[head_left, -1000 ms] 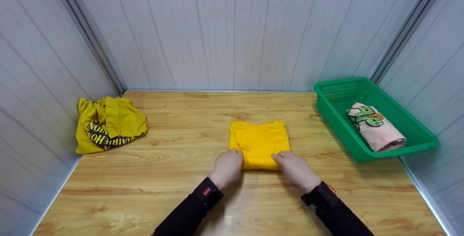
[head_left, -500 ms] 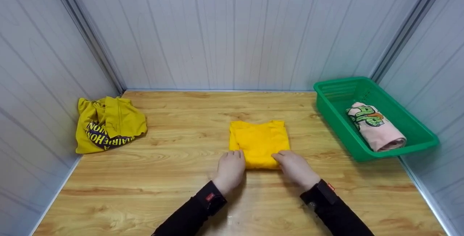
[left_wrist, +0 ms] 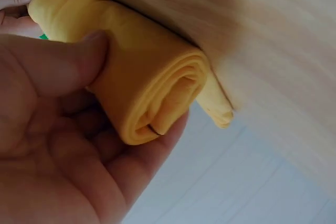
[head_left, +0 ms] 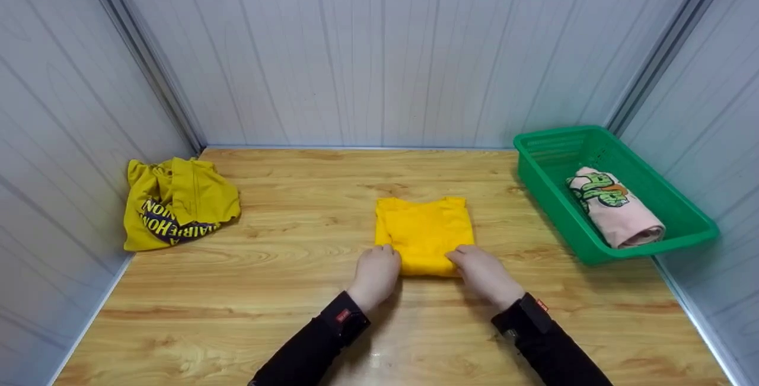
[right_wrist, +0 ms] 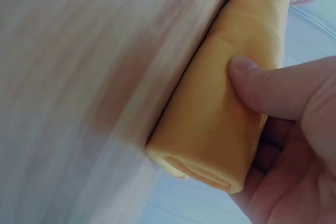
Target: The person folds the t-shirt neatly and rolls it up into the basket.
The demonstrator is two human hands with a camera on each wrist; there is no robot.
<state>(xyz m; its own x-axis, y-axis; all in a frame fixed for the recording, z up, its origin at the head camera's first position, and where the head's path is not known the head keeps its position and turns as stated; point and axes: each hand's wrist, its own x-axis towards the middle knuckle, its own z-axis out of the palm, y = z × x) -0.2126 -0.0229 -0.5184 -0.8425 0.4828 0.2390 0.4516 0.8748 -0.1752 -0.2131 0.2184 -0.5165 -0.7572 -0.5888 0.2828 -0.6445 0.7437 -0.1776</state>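
Note:
A folded yellow shirt (head_left: pixel 430 226) lies on the wooden table, its near edge rolled up and its far edge dipping in the middle. My left hand (head_left: pixel 375 273) grips the left end of the roll; in the left wrist view the thumb presses on the outside of the rolled shirt (left_wrist: pixel 142 56), whose spiral layers show at the end, with fingers curled beneath. At the other end my right hand (head_left: pixel 486 273) holds the roll. The right wrist view shows its thumb on the yellow cloth (right_wrist: pixel 210 103) and its fingers partly hidden behind.
At the far right stands a green plastic basket (head_left: pixel 551 208) with a rolled pink garment (head_left: pixel 622 214) inside. A crumpled mustard-yellow garment (head_left: pixel 201 196) with dark lettering lies by the left wall. Pale panel walls (head_left: pixel 379 54) enclose the wooden table (head_left: pixel 296 208) on three sides.
My left hand has shifted slightly to the right along the roll. The right hand stays nearly in place, and the yellow shirt looks almost the same.

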